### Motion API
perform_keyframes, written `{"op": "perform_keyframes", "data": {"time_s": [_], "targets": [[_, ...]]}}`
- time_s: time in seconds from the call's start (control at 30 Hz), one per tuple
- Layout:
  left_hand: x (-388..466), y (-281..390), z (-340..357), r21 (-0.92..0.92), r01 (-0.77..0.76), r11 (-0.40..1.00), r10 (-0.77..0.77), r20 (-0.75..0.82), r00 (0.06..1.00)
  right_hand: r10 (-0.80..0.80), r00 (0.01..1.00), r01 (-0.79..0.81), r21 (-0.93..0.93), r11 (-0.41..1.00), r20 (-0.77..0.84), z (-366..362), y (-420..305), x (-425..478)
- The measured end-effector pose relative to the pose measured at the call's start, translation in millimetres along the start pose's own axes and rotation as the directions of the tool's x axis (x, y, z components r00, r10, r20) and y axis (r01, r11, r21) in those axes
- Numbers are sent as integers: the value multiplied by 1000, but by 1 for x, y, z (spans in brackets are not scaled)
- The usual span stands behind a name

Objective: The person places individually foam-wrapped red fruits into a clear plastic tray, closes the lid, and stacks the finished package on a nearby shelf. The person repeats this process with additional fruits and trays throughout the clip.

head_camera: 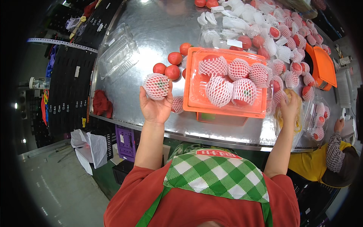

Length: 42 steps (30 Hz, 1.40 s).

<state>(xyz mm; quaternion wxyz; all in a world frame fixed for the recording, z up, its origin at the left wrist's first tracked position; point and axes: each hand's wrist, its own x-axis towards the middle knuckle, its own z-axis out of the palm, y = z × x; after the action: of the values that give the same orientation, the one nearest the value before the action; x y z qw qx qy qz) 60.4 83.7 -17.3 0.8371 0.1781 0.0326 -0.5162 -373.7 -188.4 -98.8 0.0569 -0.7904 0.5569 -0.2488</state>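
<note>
My left hand (156, 106) holds up a tomato in a white foam net (156, 86), left of an orange scale or tray (191, 99). On that tray lies a clear plastic clamshell (195, 66) holding several foam-netted tomatoes (219, 91). My right hand (289, 106) reaches right of the tray, its fingertips at a bundle of yellow rubber bands or ties (297, 123) beside netted tomatoes; whether it grips anything is unclear. Bare tomatoes (172, 72) lie just beyond my left hand, and another netted tomato (177, 105) sits between it and the tray.
An empty clear clamshell (120, 54) lies at the left; a red cloth (102, 104) rests on the metal table's (113, 85) corner. Loose foam nets (235, 11) and many netted tomatoes cover the far right. A second orange device (324, 68) stands there. Another person's hand (339, 124) is at the right edge.
</note>
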Motion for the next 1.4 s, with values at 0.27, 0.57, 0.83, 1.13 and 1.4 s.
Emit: {"op": "perform_keyframes", "data": {"time_s": [0.27,0.57,0.83,1.13,1.4], "targets": [[-1,-1,-4,20,8,1000,-7,-54,999,240,957,-253,62,966,160,34,-5,-7],[-9,11,-16,19,-38,999,39,-85,996,428,904,-322,694,644,23,-15,-24,-5],[-5,4,-12,26,-14,1000,17,-116,993,-117,947,-200,831,520,301,-86,-165,-10],[-3,-2,-12,19,24,1000,-22,-104,994,-528,849,497,306,812,20,-62,-234,-18],[-6,-3,-12,2,11,1000,-10,-96,995,-506,810,458,221,861,295,-19,-283,-10]]}}
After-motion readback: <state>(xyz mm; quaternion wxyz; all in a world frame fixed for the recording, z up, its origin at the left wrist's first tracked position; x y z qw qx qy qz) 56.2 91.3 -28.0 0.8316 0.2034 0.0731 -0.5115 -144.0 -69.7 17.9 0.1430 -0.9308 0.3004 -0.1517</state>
